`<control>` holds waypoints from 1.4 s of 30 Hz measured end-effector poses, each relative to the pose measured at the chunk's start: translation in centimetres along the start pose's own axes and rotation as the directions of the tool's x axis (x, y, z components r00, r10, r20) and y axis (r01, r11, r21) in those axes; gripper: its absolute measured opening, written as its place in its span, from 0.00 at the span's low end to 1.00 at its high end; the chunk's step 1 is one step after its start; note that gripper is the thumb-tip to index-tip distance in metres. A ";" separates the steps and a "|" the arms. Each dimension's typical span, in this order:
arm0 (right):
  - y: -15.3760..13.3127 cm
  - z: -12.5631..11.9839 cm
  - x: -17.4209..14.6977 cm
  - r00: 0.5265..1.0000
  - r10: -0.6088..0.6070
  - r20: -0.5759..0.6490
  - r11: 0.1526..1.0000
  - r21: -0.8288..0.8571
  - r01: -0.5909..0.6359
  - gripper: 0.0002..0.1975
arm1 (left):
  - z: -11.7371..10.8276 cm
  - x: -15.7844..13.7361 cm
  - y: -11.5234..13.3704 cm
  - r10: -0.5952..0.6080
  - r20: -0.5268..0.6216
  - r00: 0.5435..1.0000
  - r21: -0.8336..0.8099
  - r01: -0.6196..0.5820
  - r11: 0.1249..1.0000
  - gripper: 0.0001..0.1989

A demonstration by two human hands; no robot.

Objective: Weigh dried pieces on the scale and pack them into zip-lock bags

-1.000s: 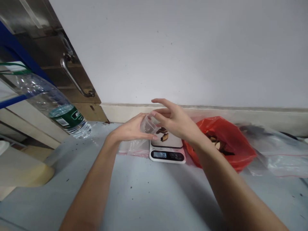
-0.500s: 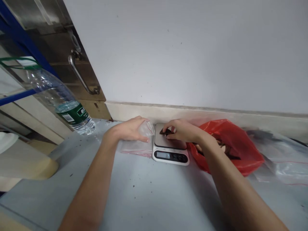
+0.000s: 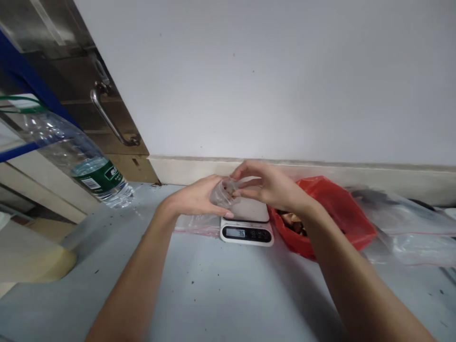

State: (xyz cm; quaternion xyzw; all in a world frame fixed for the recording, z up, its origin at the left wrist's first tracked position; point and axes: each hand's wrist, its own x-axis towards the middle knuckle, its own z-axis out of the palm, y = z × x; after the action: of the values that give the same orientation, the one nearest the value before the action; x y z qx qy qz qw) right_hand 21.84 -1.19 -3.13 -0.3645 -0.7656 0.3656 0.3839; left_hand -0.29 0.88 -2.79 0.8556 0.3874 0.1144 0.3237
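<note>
My left hand [image 3: 199, 194] is curved round a small clear zip bag [image 3: 218, 194], its mouth turned to the right above the scale. My right hand [image 3: 269, 186] has its fingers bent together at that mouth, pinching brown dried pieces [image 3: 229, 188] that show at the opening. How many pieces the fingers hold is hidden. Below both hands stands a white kitchen scale [image 3: 246, 241] with a lit display; its metal plate shows bare where it is visible. Beside it on the right, under my right forearm, an open red plastic bag [image 3: 352, 218] holds more brown dried pieces [image 3: 292, 221].
More clear zip bags [image 3: 199, 223] lie flat left of the scale, and others [image 3: 420, 242] lie at the right. A large water bottle [image 3: 96, 173] and a pale plastic container [image 3: 39, 251] stand on the left. A white wall [image 3: 263, 85] closes off the back.
My right hand has lifted the dark dried pieces off the scale plate and moved left to the bag. My left hand has brought the bag up and right, over the scale's edge.
</note>
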 end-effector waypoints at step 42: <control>-4.3 -0.5 -2.3 0.992 -0.077 -0.097 0.955 -0.293 0.045 0.09 | -0.2 -1.4 5.4 0.359 -0.329 0.873 0.296 -0.266 0.917 0.15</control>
State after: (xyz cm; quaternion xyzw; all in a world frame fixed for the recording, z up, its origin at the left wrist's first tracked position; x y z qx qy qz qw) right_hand 22.06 -4.99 0.00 -0.4121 -0.8001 0.2170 0.3781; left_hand 1.87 -2.73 0.91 0.9020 0.3088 0.2796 0.1136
